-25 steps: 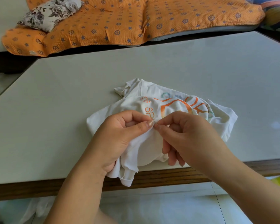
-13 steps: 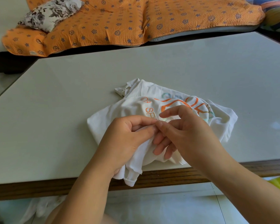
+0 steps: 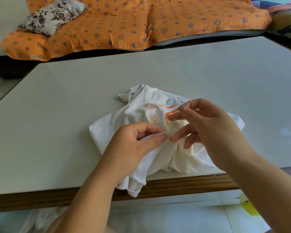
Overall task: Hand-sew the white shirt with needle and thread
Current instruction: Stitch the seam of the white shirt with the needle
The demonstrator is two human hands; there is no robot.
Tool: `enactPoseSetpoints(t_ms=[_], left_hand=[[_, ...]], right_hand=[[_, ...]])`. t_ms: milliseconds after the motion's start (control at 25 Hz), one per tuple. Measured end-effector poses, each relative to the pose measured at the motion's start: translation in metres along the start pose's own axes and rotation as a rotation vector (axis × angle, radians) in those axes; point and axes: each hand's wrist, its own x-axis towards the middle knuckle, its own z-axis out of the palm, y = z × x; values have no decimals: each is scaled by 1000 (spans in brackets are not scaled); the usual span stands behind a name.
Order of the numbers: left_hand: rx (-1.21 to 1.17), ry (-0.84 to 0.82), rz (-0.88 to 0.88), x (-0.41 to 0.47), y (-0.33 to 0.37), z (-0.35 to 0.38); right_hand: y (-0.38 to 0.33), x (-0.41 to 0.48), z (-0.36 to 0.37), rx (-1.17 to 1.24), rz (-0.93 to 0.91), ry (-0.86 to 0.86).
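The white shirt (image 3: pixel 136 118), printed with orange letters, lies bunched at the near edge of the table (image 3: pixel 65 101), one corner hanging over the wooden rim. My left hand (image 3: pixel 129 148) pinches a fold of the shirt between thumb and forefinger. My right hand (image 3: pixel 213 132) is raised just right of that fold, motion-blurred, with its lower fingers spread. Its thumb and forefinger pinch a thin needle (image 3: pixel 187 103) whose tip pokes up above them. I cannot make out the thread.
A sofa with an orange patterned cover (image 3: pixel 141 22) and a floral pillow (image 3: pixel 52 15) stands beyond the table's far edge. On the floor below lie a yellow object (image 3: pixel 247 206) at the right and some white cloth (image 3: pixel 39 219) at the left.
My right hand has lifted up and to the right, away from the pinched fold, taking the needle with it. My left hand keeps its pinch on the shirt.
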Motion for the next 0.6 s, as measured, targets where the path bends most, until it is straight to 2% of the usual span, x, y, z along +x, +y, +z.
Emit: enactPoseSetpoints(t_ms=[120,280,360,600], left_hand=[[-20,-1,-4,1,1,1],[-31,-18,-15,0,1,0],[-45,-23,-17,0,2,-1],[-81,-27,-25,0,3,-3]], right_hand=[[-5,7,-6,406,173,-99],[-8,15,-13,656,196,-58],[-7,19,-16,611,115,8],[-2,32,-27,276,-71,280]])
